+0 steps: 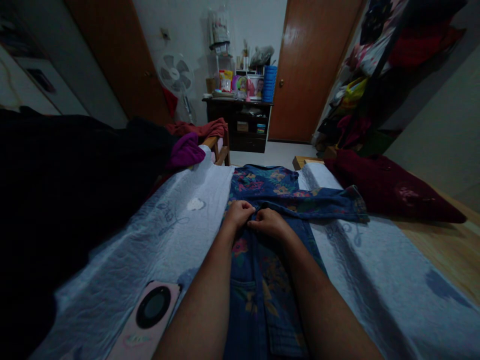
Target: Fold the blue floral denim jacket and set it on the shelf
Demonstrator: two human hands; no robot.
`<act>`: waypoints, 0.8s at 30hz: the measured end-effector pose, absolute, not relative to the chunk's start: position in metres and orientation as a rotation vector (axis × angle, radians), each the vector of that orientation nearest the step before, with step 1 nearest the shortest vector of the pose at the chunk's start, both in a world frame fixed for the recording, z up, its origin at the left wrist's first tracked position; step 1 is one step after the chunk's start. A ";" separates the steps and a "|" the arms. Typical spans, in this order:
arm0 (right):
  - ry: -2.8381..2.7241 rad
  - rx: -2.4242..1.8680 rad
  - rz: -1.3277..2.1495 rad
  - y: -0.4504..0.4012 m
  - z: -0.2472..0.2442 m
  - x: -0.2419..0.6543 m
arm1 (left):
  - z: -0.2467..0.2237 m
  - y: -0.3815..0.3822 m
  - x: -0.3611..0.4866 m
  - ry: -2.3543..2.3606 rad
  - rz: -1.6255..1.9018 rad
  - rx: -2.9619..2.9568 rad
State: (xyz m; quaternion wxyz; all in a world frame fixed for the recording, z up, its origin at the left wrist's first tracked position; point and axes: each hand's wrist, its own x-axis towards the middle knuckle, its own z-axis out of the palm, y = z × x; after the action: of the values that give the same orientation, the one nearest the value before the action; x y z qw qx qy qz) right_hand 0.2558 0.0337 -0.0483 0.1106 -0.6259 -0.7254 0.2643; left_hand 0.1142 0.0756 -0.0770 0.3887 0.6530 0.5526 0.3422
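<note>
A blue floral denim jacket (277,187) lies spread on the bed, one sleeve (330,202) stretched out to the right. Close together at its front, my left hand (240,214) and my right hand (270,223) both pinch the denim, fingers curled inward. The exact bit of cloth between the fingertips is too small and dark to make out. Below my hands the lower front of the jacket, with flowers and a pocket seam, runs toward me between my forearms. The left sleeve is not visible.
On the pale bed sheet (180,220) a pink phone (150,315) lies at the lower left. Dark clothing (75,200) is heaped on the left, with a purple cloth (187,150) at its edge. A maroon pillow (390,187) rests at the right. Behind stand a fan (175,72) and a dark cabinet (240,142).
</note>
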 end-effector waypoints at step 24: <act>-1.718 -1.819 0.774 0.036 -0.055 0.245 | -0.087 0.082 0.114 1.492 1.081 1.614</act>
State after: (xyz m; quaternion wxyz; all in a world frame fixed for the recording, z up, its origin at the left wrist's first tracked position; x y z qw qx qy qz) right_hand 0.2449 0.0363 -0.0545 0.2585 -0.6709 -0.6337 0.2856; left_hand 0.1136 0.0816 -0.0866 0.3395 0.6199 0.5729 0.4151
